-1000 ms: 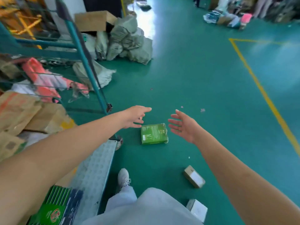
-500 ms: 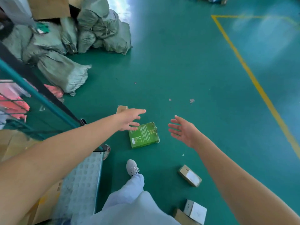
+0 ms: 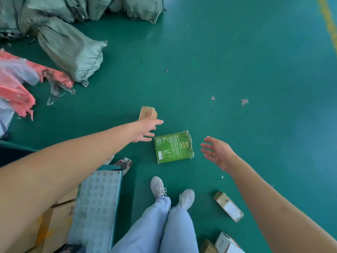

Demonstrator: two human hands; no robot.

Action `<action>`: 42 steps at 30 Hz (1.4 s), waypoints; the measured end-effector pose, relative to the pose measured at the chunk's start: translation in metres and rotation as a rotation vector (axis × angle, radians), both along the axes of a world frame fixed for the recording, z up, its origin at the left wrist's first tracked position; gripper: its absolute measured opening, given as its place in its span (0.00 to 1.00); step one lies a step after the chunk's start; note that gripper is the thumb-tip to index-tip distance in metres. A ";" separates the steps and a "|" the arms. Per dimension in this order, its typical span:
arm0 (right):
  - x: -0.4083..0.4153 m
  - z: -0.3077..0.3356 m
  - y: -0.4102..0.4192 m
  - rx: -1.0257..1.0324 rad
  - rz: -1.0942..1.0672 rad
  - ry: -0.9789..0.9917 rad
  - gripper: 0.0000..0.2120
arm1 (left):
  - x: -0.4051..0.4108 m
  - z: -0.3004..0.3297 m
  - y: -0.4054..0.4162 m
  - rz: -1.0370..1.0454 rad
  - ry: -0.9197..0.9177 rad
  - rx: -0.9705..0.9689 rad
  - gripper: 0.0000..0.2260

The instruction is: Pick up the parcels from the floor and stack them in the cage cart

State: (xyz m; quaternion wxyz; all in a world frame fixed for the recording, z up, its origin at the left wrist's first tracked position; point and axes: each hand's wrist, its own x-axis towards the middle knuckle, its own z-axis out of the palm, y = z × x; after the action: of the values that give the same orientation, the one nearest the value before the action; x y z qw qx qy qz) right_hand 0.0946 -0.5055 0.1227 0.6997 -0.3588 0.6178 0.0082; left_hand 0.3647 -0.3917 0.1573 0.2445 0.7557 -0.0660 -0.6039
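1. Both hands reach down toward a green box (image 3: 173, 147) that lies flat on the green floor (image 3: 255, 70), just ahead of the person's white shoes (image 3: 158, 187). Nothing is held yet.
2. The left hand (image 3: 145, 131) hovers just beside the box's far-left corner, its fingers (image 3: 156, 123) straight and slightly apart, gripping nothing. Whether they touch the box I cannot tell.
3. The right hand (image 3: 218, 152) is near the box's right edge, palm turned toward it, fingers spread and empty.
4. Still on the floor: a small brown box (image 3: 148, 112) just beyond the left hand, a flat brown parcel with a white label (image 3: 228, 206) to the right of the shoes, and 2 more boxes, a white box (image 3: 226, 243) and a brown one beside it, at the bottom edge of the view.
5. The cart's studded metal plate (image 3: 96, 205) shows at the lower left, with cardboard cartons (image 3: 54, 221) beside it under the left arm. I judge these to be parcels already loaded, though the cage itself is mostly out of view.
6. So the job looks partly done: some parcels are stacked, at least 5 remain on the floor, and the green box is the next one to lift.
7. Grey-green sacks (image 3: 69, 46) and pink plastic wrapping (image 3: 16, 84) lie toward the far-left part of the floor; whether they count as parcels is unclear.
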 end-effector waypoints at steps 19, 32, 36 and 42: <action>0.043 -0.459 -0.056 -0.047 0.401 0.264 0.12 | 0.048 -0.472 -0.013 0.144 0.014 0.252 0.25; 0.040 -0.659 -0.054 -0.180 0.470 0.475 0.30 | 0.005 -0.708 0.033 0.209 0.063 0.366 0.27; 0.043 -0.678 -0.054 -0.210 0.471 0.581 0.34 | 0.000 -0.728 0.033 0.207 0.076 0.388 0.29; 0.052 -0.680 -0.057 -0.041 0.418 0.606 0.39 | 0.009 -0.732 0.020 0.242 0.107 0.394 0.39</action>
State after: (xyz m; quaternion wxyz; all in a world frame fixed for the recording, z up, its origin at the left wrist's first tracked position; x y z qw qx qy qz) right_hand 0.1470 -0.5621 -0.5571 0.4607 -0.4725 0.7104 0.2446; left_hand 0.3734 -0.3714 -0.5745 0.1660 0.7582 0.1572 -0.6107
